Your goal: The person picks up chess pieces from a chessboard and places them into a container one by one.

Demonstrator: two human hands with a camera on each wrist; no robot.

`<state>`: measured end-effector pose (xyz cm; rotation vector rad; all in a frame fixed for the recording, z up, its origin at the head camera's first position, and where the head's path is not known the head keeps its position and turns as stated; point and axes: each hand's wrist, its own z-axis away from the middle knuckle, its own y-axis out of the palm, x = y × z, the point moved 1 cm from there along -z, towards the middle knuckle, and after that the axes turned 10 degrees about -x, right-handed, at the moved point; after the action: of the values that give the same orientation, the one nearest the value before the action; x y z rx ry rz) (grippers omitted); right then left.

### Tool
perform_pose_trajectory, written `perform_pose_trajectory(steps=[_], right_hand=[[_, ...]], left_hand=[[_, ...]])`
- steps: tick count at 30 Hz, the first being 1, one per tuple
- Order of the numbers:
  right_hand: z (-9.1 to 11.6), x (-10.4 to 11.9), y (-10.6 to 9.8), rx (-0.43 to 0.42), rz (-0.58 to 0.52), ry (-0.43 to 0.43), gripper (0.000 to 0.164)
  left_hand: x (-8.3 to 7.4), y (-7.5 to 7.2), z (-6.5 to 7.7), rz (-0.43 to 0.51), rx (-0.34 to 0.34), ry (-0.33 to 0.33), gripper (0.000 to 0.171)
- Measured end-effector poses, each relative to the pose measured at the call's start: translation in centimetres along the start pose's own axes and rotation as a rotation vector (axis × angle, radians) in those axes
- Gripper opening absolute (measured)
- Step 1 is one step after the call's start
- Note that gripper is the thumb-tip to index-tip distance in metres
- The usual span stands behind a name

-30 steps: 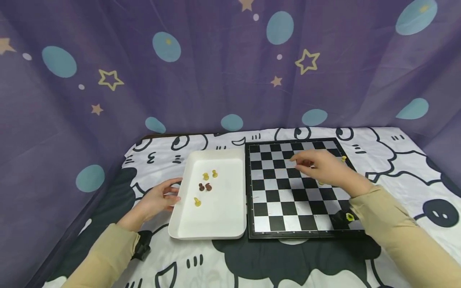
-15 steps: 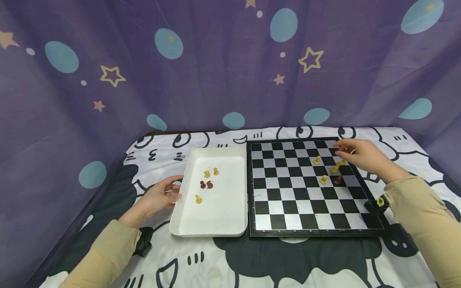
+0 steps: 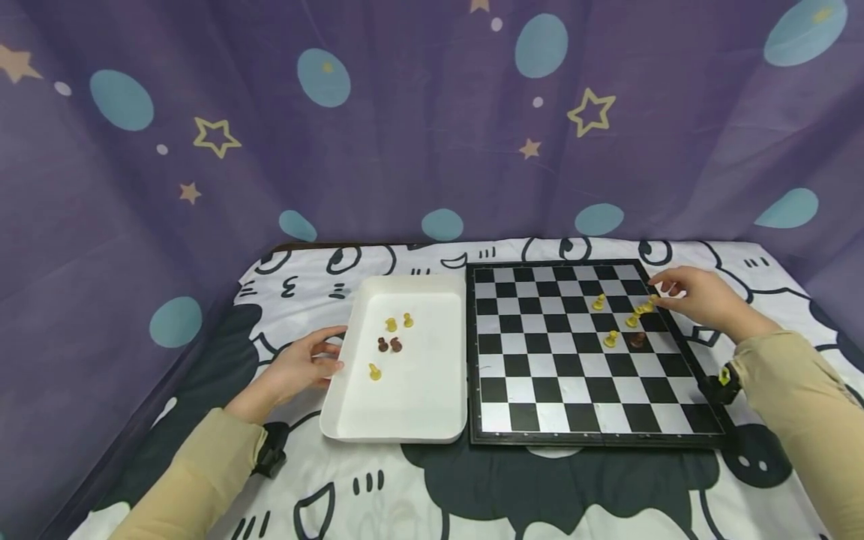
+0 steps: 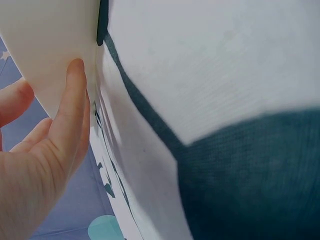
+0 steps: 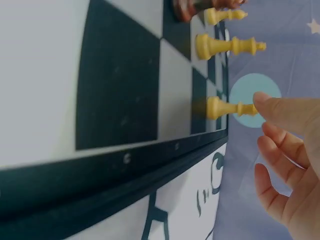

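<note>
Arms (image 3: 783,405) outstretched, left grip (image 3: 300,367) spread against white tray (image 3: 405,405), right grip (image 3: 709,301) parted near top of yellow chessman (image 5: 217,108).

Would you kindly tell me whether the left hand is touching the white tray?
Touching: the left wrist view shows a fingertip of the left hand resting against the outer wall of the white tray.

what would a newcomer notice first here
Probably the black-and-white checkered chessboard at right, with yellow chess pieces standing toward its right side. The shallow white rectangular tray left of it holds five yellow and brown pieces. Behind both hangs a purple star-patterned curtain.
</note>
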<state>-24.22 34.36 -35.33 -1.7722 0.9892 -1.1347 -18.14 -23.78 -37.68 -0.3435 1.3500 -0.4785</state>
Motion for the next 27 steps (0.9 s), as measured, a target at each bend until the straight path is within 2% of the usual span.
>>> perform_pose_trajectory(steps=[9, 22, 27], right_hand=[[-0.4, -0.7, 0.7, 0.111, -0.012, 0.056, 0.031], [-0.7, -0.8, 1.3, 0.163, -0.016, 0.107, 0.022], [-0.7, -0.9, 1.4, 0.173, -0.007, 0.108, 0.02]], left_hand=[[0.0, 0.0, 0.0, 0.003, 0.001, -0.002, 0.063], [0.1, 0.1, 0.2, 0.023, -0.003, -0.024, 0.063], [-0.1, 0.1, 0.2, 0.015, -0.006, -0.011, 0.063]])
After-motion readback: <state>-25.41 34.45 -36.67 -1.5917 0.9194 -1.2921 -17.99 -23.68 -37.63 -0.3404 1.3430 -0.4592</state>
